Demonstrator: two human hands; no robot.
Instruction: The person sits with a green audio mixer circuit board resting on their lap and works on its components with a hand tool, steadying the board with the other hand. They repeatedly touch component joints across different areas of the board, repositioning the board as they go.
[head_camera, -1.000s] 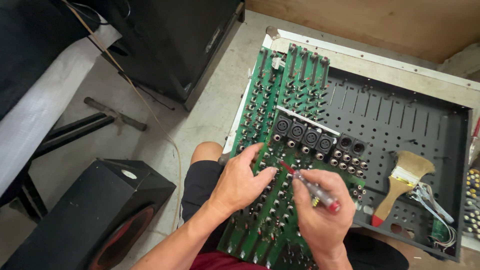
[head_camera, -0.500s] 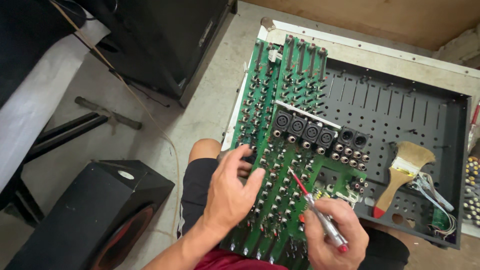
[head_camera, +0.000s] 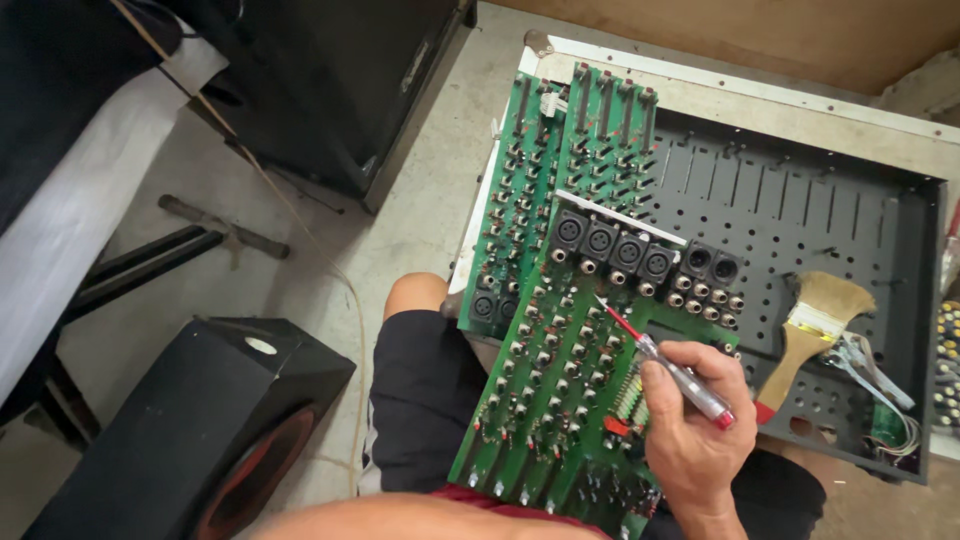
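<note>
The right hand (head_camera: 690, 430) is closed around a clear-handled screwdriver (head_camera: 672, 370), its tip set on the green circuit board (head_camera: 560, 390) lying across the lap, pointing toward ten o'clock. It looks like screw work; next calls for steady pressure. The left hand is out of sight. A paintbrush (head_camera: 815, 325) lies at three o'clock.
</note>
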